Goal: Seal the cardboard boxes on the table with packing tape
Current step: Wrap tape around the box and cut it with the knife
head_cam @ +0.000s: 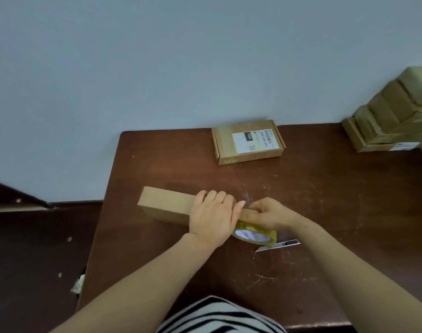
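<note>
A long box (166,204) lies across the middle of the frame on the brown tabletop (325,200), running from the left edge of the tabletop towards the centre, plain cardboard with nothing printed on the sides I can see. The left hand (212,216) is laid over the box's right part, palm down, its grip slack: the fingers are fairly straight and reach across the top to the far edge, the thumb pointing right. The right hand (268,212) meets it at the box's right end, and here the grip is closed, fingers curled round that end of the cardboard, touching the left thumb. Just below it in the frame, tucked under the wrist and against the box end, sits a tape roll (258,233), yellowish and clear. I cannot tell whether the right hand has hold of any tape as well. A knife (279,245) lies flat on the tabletop just to the lower right of the roll, its blade tip pointing left. Further up, at centre near the wall (181,56), a smaller box (248,143) with a white shipping label on its lid lies closed. At the upper right edge of the frame a stack (387,121) of more boxes stands on the tabletop's far corner. A striped shirt (219,316) shows at the bottom edge.
</note>
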Demonstrator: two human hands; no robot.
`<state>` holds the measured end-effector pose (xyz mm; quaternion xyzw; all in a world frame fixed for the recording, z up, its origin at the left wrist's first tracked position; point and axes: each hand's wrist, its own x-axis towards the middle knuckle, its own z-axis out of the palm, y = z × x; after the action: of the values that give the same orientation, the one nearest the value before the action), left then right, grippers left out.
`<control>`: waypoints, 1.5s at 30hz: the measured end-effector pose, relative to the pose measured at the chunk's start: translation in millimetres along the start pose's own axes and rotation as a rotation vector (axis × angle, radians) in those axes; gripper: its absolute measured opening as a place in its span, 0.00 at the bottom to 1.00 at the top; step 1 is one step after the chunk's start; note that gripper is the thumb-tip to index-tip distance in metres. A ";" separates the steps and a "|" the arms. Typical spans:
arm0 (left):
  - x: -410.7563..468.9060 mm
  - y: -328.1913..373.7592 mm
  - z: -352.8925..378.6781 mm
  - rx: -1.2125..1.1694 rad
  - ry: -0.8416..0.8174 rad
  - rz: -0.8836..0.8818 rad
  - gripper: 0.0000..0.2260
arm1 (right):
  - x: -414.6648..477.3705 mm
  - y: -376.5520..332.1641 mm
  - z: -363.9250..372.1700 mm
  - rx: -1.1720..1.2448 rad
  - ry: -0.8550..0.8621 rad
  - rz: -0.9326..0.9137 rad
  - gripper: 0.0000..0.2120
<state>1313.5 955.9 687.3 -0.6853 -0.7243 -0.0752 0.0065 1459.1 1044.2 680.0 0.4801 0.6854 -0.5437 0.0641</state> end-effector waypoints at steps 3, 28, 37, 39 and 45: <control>-7.0 -5.0 2.4 -0.018 0.017 0.063 0.24 | -6.4 8.7 -9.5 0.161 -0.071 -0.011 0.14; -4.5 -105.9 -8.2 -0.066 -0.040 -0.212 0.22 | 1.1 6.4 8.3 0.062 0.068 0.018 0.16; 5.0 -89.6 -18.2 -0.019 -0.094 -0.099 0.23 | 4.7 7.1 15.2 0.028 0.056 0.016 0.14; 4.6 -60.1 -19.0 -0.183 -0.323 0.181 0.31 | 4.7 6.9 15.3 0.036 0.069 0.024 0.14; 24.0 -31.8 -39.4 -0.165 -0.504 0.304 0.27 | -18.5 -11.2 -3.7 -0.041 0.025 0.032 0.14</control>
<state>1276.8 973.5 725.8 -0.7813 -0.5836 0.0406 -0.2178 1462.4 1036.8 700.4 0.4965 0.6893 -0.5224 0.0740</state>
